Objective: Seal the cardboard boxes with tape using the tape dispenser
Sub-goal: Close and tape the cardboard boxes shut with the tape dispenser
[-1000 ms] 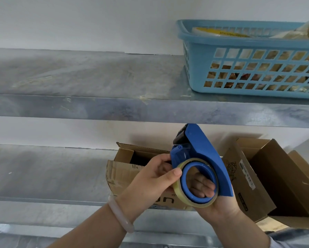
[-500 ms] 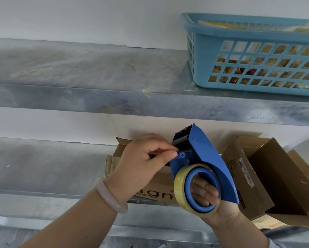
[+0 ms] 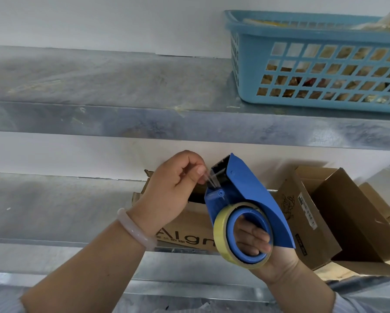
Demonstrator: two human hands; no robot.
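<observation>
Right hand point(image 3: 277, 263): grip closed through the tape dispenser point(image 3: 252, 193) core. Left hand point(image 3: 171, 190): grip pinching the loose tape end point(image 3: 212, 180).

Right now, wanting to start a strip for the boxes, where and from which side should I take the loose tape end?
Pinch the tape end just below the toothed blade, coming from the open left side of the dispenser; its blue shell walls off the right. The left hand pinches it there.

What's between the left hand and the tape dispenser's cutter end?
A short strip of clear tape, pinched by the left hand and running to the tape dispenser just below its toothed blade. Shown in the head view.
</observation>
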